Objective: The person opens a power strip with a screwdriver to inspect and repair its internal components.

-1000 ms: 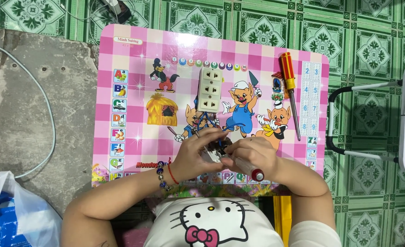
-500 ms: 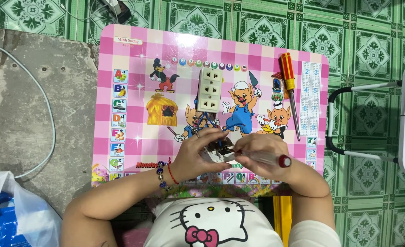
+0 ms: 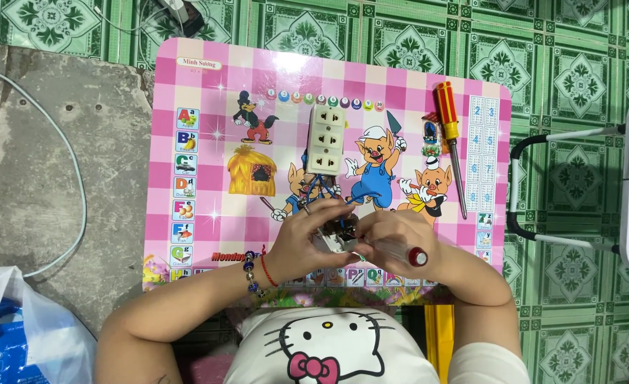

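Both hands meet at the near edge of the pink checked counter (image 3: pixel 186 92), w/ a small socket module (image 3: pixel 337 235) pinned between them. Left hand (image 3: pixel 304 242) is clenched round the module from the left, fingers curled over the top, prob. to keep it from turning. Right hand (image 3: pixel 400 238) grips a clear-handled screwdriver w/ red cap (image 3: pixel 400 251), lying nearly flat, tip aimed left into the module; exact contact pt is hidden by fingers. Blue wires (image 3: pixel 319 188) run from the module up to a cream 3-outlet socket strip (image 3: pixel 326 140) lying face up mid-counter, so the module stays close, tethered by the short leads. A second screwdriver, red/yellow handle (image 3: pixel 448 121), lies parked at the right side, apart from the hands, within reach. White cable (image 3: pixel 73 171) loops on the concrete floor at left; plastic bag (image 3: pixel 16 334) at lower left.
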